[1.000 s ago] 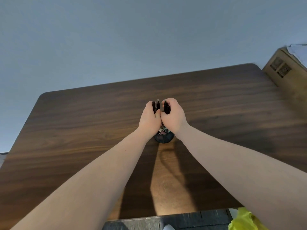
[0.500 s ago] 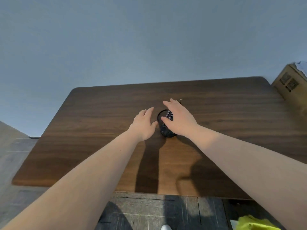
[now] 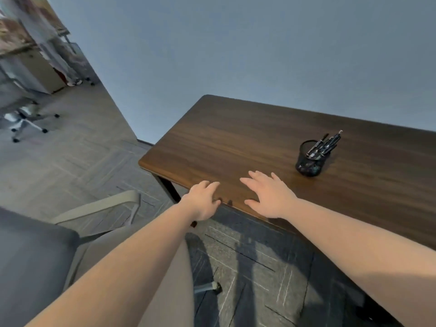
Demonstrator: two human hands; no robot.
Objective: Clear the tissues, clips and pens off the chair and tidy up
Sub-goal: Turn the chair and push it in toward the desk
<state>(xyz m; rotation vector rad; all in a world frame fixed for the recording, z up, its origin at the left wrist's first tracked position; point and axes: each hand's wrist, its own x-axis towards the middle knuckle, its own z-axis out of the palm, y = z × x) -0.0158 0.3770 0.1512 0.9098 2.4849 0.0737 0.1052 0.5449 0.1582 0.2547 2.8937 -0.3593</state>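
Observation:
A black mesh pen holder (image 3: pixel 310 160) stands on the dark wooden table (image 3: pixel 236 142), with several black pens (image 3: pixel 326 145) leaning out of it to the right. My left hand (image 3: pixel 204 200) hovers at the table's near edge, fingers spread, holding nothing. My right hand (image 3: pixel 269 195) is over the table's near edge, palm down, fingers apart and empty, well to the left of the holder. The grey chair (image 3: pixel 35 260) fills the lower left; only part of its seat shows and no tissues or clips are visible on it.
The chair's armrest (image 3: pixel 99 205) and a caster (image 3: pixel 213 286) lie between me and the table. Another wheeled chair (image 3: pixel 23 119) stands far left on the grey carpet floor (image 3: pixel 70 161). A blue-grey wall (image 3: pixel 236 55) runs behind the table.
Both hands have let go of the pens and drawn back from the holder to the table's near edge. The view has swung left, bringing the chair and floor into sight.

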